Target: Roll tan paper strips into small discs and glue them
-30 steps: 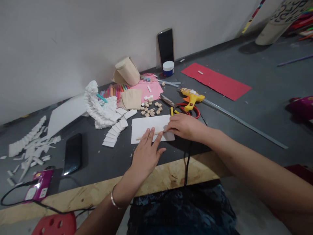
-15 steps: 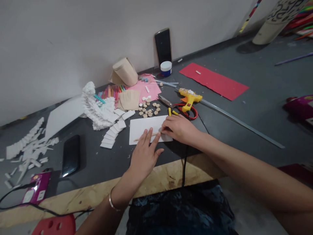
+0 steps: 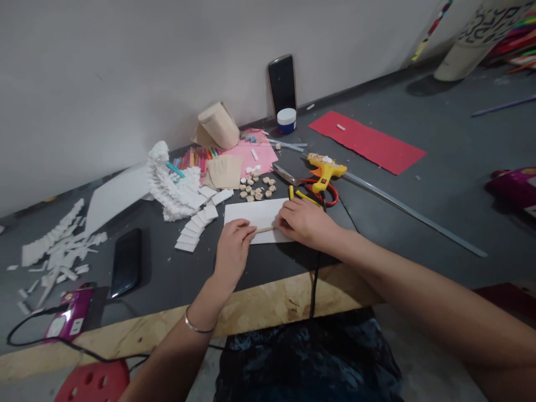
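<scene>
At far left, a heap of narrow white strips and offcuts [image 3: 58, 248] lies on the dark grey tabletop [image 3: 163, 285], with a glossy purple plug box [image 3: 70, 315] near the front edge and a black phone [image 3: 126, 261] lying flat to its right. Next come a large plain white sheet [image 3: 113, 195], a bumpy white sculpted form with a raised neck [image 3: 176, 195] and a fanned row of small white rectangles [image 3: 193, 230]. The left hand [image 3: 233, 245], a silver bangle on its wrist, has thumb and fingers pressed together, pinching the left end of a thin tan rod-like piece [image 3: 264, 229]. That piece lies across the front part of a white rectangular card [image 3: 255, 210], spanning the gap between both hands. Small round beige pieces [image 3: 258, 196] sit just behind the card. The right hand [image 3: 304, 222] has its fingers bent and drawn together, gripping the right end; its exact fingertip contact is hidden. Behind it are red-handled scissors [image 3: 296, 181] and a yellow glue gun [image 3: 324, 172], from which a long translucent stick [image 3: 414, 215] stretches rightward. A red paper rectangle [image 3: 368, 142] lies farther back.
</scene>
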A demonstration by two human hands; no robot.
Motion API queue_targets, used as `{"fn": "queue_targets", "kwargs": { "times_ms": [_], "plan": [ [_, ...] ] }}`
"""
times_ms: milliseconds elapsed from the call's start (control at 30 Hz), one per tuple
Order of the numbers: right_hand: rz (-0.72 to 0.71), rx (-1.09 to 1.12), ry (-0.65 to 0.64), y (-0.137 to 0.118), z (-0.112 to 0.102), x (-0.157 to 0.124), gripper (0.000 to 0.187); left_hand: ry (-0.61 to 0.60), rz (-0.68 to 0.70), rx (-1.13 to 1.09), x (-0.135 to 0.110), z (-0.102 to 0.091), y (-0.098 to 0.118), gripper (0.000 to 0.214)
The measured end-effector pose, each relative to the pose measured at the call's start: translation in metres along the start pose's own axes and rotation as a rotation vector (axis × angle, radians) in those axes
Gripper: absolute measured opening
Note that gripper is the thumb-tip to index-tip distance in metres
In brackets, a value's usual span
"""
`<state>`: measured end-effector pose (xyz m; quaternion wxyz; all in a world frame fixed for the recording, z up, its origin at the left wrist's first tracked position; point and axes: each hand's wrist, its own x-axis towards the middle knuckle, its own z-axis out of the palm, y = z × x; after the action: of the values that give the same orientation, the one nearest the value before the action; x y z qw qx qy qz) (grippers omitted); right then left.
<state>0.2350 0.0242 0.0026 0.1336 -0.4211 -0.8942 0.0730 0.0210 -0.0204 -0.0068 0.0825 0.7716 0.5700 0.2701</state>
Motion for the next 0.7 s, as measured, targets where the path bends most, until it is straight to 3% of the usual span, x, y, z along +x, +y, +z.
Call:
{"fn": "queue_targets", "kwargs": {
  "times_ms": [200, 333, 467, 700],
  "plan": [
    [-0.089, -0.085, 0.036, 0.0, 0.0, -0.001, 0.02, -0.145, -0.075, -0.089, 0.01, -0.008, -0.001, 0.003],
    [-0.102, -0.075, 0.028, 0.001, -0.002, -0.001, 0.015, -0.24, -0.031, -0.039, 0.018, -0.01, -0.002, 0.003],
    [-0.111, -0.006, 0.04, 0.005, -0.002, 0.0, 0.012, -0.265, 0.001, 0.034, 0.02, -0.011, 0.005, 0.005],
    [-0.165, 0.181, 0.175, 0.015, 0.002, 0.001, 0.022, -0.289, -0.092, 0.125, 0.018, -0.015, 0.022, 0.016]
  ]
}}
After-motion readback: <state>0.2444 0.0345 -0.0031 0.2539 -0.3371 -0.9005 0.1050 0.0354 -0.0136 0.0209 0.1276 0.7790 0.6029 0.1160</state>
